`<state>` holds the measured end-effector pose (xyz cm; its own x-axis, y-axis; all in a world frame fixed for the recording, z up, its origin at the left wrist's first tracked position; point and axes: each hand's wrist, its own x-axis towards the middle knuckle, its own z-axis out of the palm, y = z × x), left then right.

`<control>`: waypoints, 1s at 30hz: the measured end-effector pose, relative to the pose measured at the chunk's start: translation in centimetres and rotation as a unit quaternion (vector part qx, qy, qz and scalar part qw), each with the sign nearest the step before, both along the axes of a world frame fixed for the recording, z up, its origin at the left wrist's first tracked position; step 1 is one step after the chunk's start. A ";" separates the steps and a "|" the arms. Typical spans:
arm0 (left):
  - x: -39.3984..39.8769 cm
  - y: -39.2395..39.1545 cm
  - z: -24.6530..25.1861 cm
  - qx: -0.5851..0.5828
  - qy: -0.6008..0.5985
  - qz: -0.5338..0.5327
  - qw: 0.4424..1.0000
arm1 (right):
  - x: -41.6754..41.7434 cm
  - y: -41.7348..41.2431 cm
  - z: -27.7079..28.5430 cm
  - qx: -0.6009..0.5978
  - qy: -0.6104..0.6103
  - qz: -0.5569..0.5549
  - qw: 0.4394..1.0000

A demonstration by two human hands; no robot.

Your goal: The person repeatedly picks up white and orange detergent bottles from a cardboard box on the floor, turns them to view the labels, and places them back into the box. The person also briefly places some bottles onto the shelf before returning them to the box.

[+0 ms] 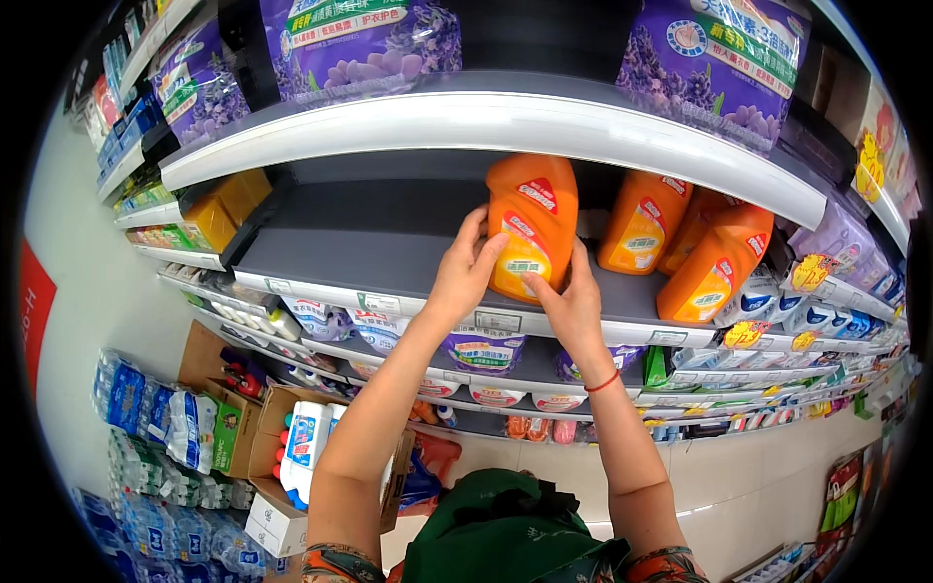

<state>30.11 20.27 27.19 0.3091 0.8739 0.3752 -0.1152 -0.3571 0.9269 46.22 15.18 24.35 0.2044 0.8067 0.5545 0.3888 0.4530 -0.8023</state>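
An orange plastic bottle of toilet cleaner [539,211] stands nearly upright at the front of a dark grey shelf [350,251], gripped between both my hands. On its left side my left hand [470,262] holds it, thumb across the front label. My right hand [572,299] clasps its lower right side, with the thumb over the bottom of the label. Whether the base rests on the shelf I cannot tell. To the right are several similar orange bottles; one orange bottle [645,226] stands farther back, while another orange bottle [714,266] leans near the shelf edge.
Overhead, a shelf with a white front rail [496,120] carries purple detergent bags [364,44]. Below are pouches [481,350] of detergent. At lower left stand an open cardboard box [270,430] with white bottles [306,444] and stacked water packs [160,532]. Yellow price tags [747,334] hang at right.
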 end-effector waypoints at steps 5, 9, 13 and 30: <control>0.2 -0.4 -0.2 0.036 -0.053 0.033 0.997 | -2.2 0.0 1.6 0.028 -0.088 -0.050 0.995; -0.4 -0.7 0.1 0.036 -0.072 0.046 0.996 | -3.8 0.3 2.5 0.062 -0.153 -0.069 0.984; -0.8 -1.4 0.5 0.044 -0.117 0.058 0.990 | -6.1 -0.4 2.7 0.105 -0.131 -0.035 0.985; -5.1 -8.0 -1.1 -0.084 -0.327 0.021 0.941 | -8.6 -6.0 2.3 0.200 -0.277 0.083 0.936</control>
<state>25.06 12.28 26.14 0.0247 0.9438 0.3295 -0.6694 -0.2292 0.7067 37.59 9.18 26.62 -0.3125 0.5078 0.8028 0.5929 0.7645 -0.2528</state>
